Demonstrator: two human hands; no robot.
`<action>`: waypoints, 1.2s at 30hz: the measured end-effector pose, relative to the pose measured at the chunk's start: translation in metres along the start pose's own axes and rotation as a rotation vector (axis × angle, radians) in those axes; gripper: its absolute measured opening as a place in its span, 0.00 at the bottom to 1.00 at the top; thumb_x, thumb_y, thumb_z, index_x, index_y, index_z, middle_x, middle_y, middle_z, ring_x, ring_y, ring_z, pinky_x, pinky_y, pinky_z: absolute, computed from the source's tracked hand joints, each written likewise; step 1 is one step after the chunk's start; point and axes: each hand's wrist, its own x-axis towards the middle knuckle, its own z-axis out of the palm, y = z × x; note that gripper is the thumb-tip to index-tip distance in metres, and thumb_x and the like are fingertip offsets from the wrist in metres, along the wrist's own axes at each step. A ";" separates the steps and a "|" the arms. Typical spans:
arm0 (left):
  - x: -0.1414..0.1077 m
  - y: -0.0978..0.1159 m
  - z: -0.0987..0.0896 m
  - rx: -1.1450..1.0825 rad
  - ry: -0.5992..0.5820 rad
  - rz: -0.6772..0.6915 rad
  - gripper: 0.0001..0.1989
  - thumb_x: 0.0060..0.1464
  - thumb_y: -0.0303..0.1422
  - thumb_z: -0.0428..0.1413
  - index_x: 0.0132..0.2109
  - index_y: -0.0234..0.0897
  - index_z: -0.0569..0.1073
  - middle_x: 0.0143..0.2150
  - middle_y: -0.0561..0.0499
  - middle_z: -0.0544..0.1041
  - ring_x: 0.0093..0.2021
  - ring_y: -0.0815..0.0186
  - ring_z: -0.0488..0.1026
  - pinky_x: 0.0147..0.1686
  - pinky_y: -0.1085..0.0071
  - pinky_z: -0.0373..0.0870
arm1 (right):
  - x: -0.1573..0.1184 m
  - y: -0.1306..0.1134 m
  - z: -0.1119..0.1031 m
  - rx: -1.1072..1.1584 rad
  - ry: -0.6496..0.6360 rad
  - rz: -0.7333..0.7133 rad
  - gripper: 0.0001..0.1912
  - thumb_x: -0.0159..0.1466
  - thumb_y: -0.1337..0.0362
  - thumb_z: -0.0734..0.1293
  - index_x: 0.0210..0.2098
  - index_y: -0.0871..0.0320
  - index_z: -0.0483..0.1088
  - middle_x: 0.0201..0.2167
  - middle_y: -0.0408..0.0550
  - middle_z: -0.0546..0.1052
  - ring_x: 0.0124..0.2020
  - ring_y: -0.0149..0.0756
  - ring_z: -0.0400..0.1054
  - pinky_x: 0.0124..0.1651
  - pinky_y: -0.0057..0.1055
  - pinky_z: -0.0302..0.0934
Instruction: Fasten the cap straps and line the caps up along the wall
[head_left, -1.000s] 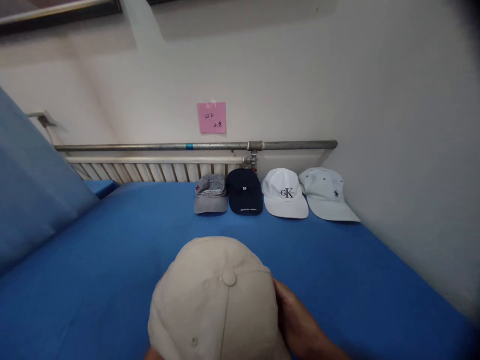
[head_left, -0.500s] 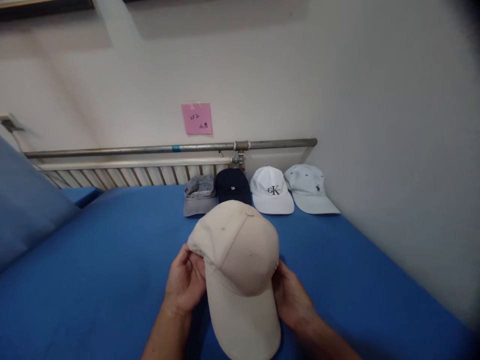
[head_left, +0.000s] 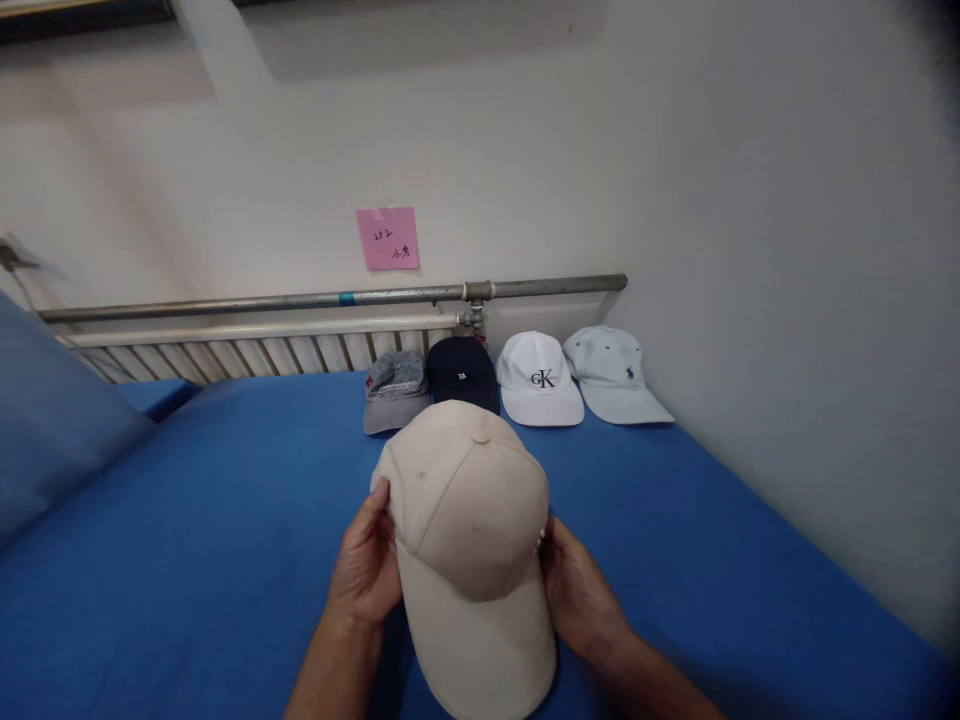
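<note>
A beige baseball cap is held up in front of me, its brim pointing toward me and down. My left hand grips its left edge, thumb on the outside and the other fingers mostly hidden beneath. On the opposite side my right hand is closed on the cap's right edge, with the fingertips out of sight behind it. Beyond it a row of caps lies on the blue surface: a grey cap, a navy cap partly covered by the beige one, a white cap with dark letters, and a pale blue cap.
The blue-covered surface runs back to a radiator and a metal pipe. A pink note is stuck on the wall above. Walls border the back and right; blue fabric rises at left.
The beige cap has turned and tipped slightly, showing more of its crown and top button. My left thumb now rests on its outer side. The view has shifted a little.
</note>
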 end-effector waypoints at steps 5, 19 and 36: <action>-0.001 0.006 -0.007 -0.048 -0.061 0.105 0.22 0.65 0.23 0.40 0.49 0.37 0.78 0.49 0.50 0.79 0.52 0.70 0.75 0.54 0.80 0.66 | 0.002 0.002 -0.003 0.021 0.021 0.026 0.09 0.47 0.55 0.70 0.21 0.53 0.71 0.26 0.44 0.79 0.42 0.46 0.70 0.45 0.38 0.63; 0.002 0.015 -0.020 -0.104 -0.035 0.044 0.22 0.66 0.28 0.38 0.50 0.34 0.77 0.49 0.48 0.79 0.51 0.66 0.75 0.58 0.72 0.64 | -0.001 -0.004 -0.002 -0.057 -0.038 -0.129 0.08 0.52 0.55 0.69 0.24 0.53 0.73 0.29 0.43 0.78 0.40 0.42 0.68 0.46 0.34 0.59; 0.026 0.008 -0.035 0.105 0.542 -0.016 0.15 0.64 0.29 0.46 0.38 0.34 0.78 0.33 0.47 0.82 0.32 0.64 0.80 0.44 0.66 0.76 | 0.006 -0.018 -0.015 -0.245 0.031 -0.182 0.08 0.51 0.63 0.68 0.31 0.56 0.76 0.27 0.41 0.76 0.33 0.34 0.65 0.38 0.30 0.56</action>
